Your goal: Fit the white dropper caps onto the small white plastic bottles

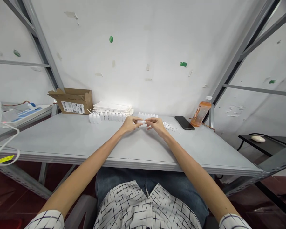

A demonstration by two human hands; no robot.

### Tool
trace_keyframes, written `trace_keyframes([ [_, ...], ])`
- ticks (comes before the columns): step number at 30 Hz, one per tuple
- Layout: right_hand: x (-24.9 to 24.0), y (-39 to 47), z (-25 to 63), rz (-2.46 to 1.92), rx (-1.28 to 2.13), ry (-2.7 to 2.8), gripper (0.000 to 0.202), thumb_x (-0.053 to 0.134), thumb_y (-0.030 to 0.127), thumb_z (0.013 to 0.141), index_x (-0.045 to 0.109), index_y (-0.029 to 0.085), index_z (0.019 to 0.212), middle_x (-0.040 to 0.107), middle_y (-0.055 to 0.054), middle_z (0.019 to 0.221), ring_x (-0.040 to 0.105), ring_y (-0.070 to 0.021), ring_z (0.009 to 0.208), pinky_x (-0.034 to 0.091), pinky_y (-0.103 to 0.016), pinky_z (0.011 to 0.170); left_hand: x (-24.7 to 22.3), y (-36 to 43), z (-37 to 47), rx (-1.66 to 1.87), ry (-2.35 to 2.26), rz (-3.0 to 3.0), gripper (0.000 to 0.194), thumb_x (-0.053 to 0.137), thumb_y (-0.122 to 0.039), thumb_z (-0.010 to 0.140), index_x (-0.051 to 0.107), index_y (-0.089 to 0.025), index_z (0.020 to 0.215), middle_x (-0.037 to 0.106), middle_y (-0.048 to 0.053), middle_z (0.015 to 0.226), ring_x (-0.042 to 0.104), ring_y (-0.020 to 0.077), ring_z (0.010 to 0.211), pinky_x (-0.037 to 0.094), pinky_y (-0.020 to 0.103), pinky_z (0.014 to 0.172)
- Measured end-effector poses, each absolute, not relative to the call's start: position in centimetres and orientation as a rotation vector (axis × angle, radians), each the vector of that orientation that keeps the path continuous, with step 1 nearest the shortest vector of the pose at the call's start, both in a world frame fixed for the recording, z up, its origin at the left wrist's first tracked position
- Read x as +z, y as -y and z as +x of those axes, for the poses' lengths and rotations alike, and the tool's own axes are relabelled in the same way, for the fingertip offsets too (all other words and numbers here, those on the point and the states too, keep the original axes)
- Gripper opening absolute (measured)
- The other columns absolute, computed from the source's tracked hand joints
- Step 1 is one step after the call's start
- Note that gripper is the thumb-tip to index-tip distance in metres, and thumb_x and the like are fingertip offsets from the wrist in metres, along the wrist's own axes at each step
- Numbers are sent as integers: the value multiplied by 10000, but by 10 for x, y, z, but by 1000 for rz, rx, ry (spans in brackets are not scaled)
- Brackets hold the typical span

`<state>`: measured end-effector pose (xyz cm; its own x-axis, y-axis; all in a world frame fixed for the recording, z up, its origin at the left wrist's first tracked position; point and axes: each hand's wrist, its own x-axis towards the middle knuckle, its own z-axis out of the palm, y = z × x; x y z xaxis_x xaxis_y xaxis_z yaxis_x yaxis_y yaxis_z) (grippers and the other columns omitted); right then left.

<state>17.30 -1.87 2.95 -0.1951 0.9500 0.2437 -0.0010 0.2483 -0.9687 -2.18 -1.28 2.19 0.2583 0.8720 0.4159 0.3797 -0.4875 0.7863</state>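
Note:
A small translucent white bottle [140, 121] is held sideways above the table, between my two hands. My left hand [130, 124] pinches its left part. The fingers of my right hand [157, 125] are closed at its right end; whether a separate small piece is between them is too small to tell. Just left of my left hand stands a row of small white bottles [107, 117], some with thin tips. More small white bottles [147, 115] stand behind my hands. Beside my right hand lies a loose pile of small white pieces [170, 126].
An open cardboard box [76, 103] and a stack of white sheets [112, 107] stand at the back left. A black phone [184, 122] and an orange drink bottle [201, 113] are at the back right. Metal uprights flank the grey table [83, 141]. A power strip [26, 115] lies far left.

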Motion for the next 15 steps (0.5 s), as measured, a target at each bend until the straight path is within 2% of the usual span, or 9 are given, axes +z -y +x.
trace_keyframes([
  [7,32,17,178,-958,1159,1521,245,794,295,684,749,157,881,749,-85,874,675,-166,681,573,-277,543,26,12,-25,1172,-1076,1763,462,799,-473,708,765,-102,981,730,98,827,666,157,624,450,221,469],
  [15,32,15,181,-956,1152,1506,239,791,306,697,739,157,877,746,-89,879,666,-152,658,565,-267,534,30,13,-28,1131,-1029,1586,564,832,-552,667,723,-92,975,730,124,876,681,159,611,448,227,472],
])
